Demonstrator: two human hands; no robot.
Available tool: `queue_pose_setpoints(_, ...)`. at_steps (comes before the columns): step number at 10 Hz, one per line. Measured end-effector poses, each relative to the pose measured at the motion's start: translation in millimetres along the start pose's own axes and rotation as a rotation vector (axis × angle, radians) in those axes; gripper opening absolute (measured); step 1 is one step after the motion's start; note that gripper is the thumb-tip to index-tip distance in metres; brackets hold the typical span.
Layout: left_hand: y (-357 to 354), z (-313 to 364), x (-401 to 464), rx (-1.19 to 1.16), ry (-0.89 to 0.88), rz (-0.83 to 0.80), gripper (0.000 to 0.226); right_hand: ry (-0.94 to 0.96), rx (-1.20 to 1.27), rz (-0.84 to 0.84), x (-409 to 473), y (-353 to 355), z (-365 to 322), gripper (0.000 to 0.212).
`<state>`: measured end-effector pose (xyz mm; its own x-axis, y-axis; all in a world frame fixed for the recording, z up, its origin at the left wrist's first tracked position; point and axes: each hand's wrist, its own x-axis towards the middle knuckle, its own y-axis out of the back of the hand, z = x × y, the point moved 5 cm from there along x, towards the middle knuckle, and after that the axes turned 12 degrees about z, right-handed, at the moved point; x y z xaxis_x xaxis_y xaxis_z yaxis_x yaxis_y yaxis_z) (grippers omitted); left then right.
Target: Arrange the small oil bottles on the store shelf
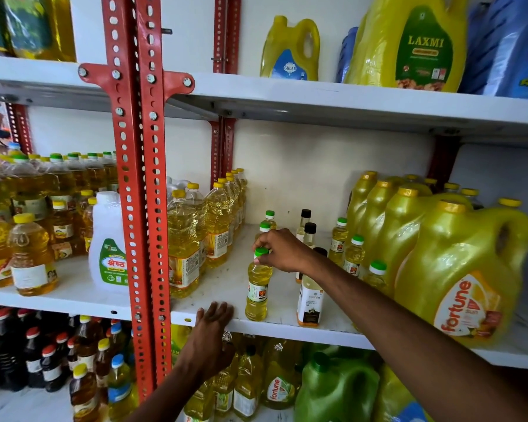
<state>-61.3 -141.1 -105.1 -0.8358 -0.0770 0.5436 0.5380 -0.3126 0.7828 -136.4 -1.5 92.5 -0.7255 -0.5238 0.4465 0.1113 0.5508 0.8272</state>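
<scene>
A small yellow oil bottle (257, 287) with a green cap stands upright near the front edge of the white middle shelf (226, 281). My right hand (282, 249) grips it around the cap and neck. Two more green-capped small bottles (265, 223) stand in a line behind it. Another row of small green-capped bottles (352, 254) runs along the big jugs on the right. Between the rows stand black-capped bottles (308, 231) and a white-labelled bottle (310, 300), partly hidden by my forearm. My left hand (215, 318) rests flat on the shelf's front edge, fingers apart.
Tall oil bottles (183, 239) line the shelf's left side beside a red slotted upright (141, 208). Large yellow Fortune jugs (457, 269) crowd the right. An upper shelf holds big jugs (290, 50); the lower shelf holds more bottles (247, 385).
</scene>
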Motion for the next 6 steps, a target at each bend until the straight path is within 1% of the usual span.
queue_pose_setpoints(4,2,3,-1,0.015,0.004,-0.024,0.080,-0.040,-0.013,-0.025,-5,-2,0,0.040)
queue_pose_setpoints(5,5,6,-2,0.072,0.027,-0.072,0.086,-0.025,-0.031,-0.034,-7,-2,-1,0.050)
queue_pose_setpoints(6,22,19,7,0.127,0.069,0.016,0.089,-0.020,-0.048,0.042,-17,7,1,0.066)
